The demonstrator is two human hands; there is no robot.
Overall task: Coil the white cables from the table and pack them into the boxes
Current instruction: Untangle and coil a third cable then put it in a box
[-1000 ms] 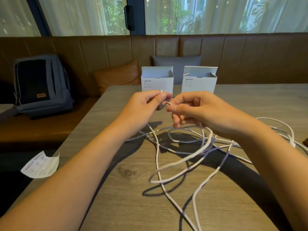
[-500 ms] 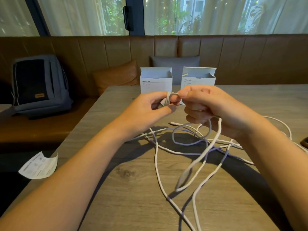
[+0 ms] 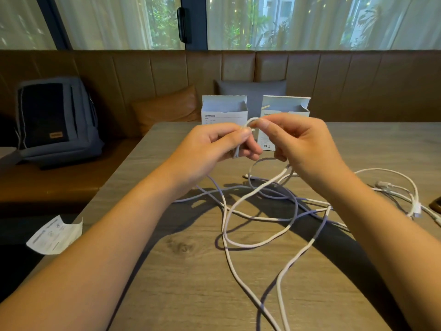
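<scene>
Both hands raised above table (image 3: pixel 167 271), forearms converging. Left hand (image 3: pixel 210 144) and right hand (image 3: pixel 300 142) fingers curled, pinching small loop of white cable (image 3: pixel 250 121).

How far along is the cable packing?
Nothing looks packed: both boxes stand open. In hand: left hand and right hand pinch the first small loop of one white cable. Left: the loose cables on the table.
</scene>
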